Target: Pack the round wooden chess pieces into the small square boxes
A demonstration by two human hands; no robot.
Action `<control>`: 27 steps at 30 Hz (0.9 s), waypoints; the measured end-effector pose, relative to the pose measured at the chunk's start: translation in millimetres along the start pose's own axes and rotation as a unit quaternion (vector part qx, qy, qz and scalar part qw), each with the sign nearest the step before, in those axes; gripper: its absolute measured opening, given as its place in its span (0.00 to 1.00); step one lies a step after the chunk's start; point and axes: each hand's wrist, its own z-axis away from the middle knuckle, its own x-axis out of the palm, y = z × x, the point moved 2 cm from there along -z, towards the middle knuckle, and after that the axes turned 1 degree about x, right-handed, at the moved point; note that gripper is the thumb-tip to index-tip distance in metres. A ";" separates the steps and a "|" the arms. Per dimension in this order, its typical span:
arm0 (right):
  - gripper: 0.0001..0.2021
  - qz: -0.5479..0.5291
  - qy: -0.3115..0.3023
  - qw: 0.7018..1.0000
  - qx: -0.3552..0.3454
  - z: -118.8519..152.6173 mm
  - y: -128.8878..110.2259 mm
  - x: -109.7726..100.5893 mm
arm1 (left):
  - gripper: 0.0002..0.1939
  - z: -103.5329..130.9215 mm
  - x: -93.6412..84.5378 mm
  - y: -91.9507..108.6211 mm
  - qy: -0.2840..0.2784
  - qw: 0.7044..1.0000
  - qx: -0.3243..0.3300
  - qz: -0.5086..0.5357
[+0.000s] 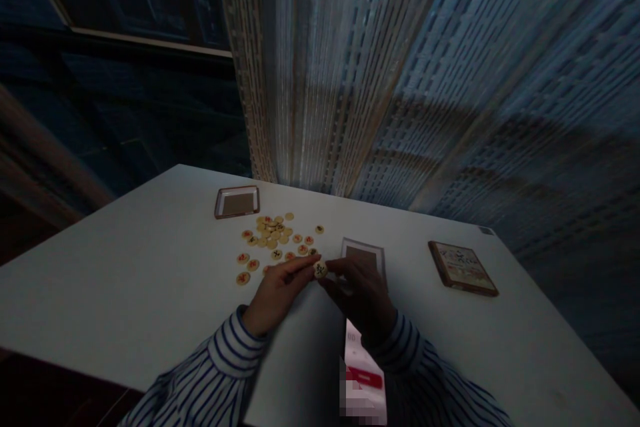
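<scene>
A round Chinese chess piece (320, 270) with a dark character on its face is pinched between both hands, above the table. From the left, my left hand (278, 293) grips its edge with thumb and forefinger. On the other side my right hand (364, 297) is closed on the same piece with its fingertips. Just beyond my left hand lies a loose spread of similar pieces (273, 233); several show red or black characters, others look blank. Partly covered by my right hand is an open shallow tray (364, 253).
All this is on a white table (165, 280). Another open tray (239, 203) lies at the back left, and a flat box with a printed cover (464, 267) at the right. A lit phone (363, 373) is below my right wrist. A string curtain (320, 80) hangs behind the table.
</scene>
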 end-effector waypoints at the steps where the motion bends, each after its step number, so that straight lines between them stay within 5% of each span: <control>1: 0.07 0.002 0.000 1.000 -0.001 0.4 0.1 -0.2 | 0.16 -0.2 0.7 -0.2 0.005 1.000 -0.004 0.017; 9: 0.06 -0.003 0.008 1.000 -0.013 3.5 1.9 -2.4 | 0.13 -2.1 1.2 -3.4 0.030 0.998 -0.002 0.049; 17: 0.06 -0.008 0.038 0.999 0.004 5.9 4.8 -7.3 | 0.16 0.3 5.9 -0.6 -0.028 0.998 -0.001 0.053; 27: 0.07 -0.016 0.012 1.000 0.003 9.2 9.0 -11.7 | 0.13 -3.4 8.9 -0.2 -0.019 0.999 0.013 0.044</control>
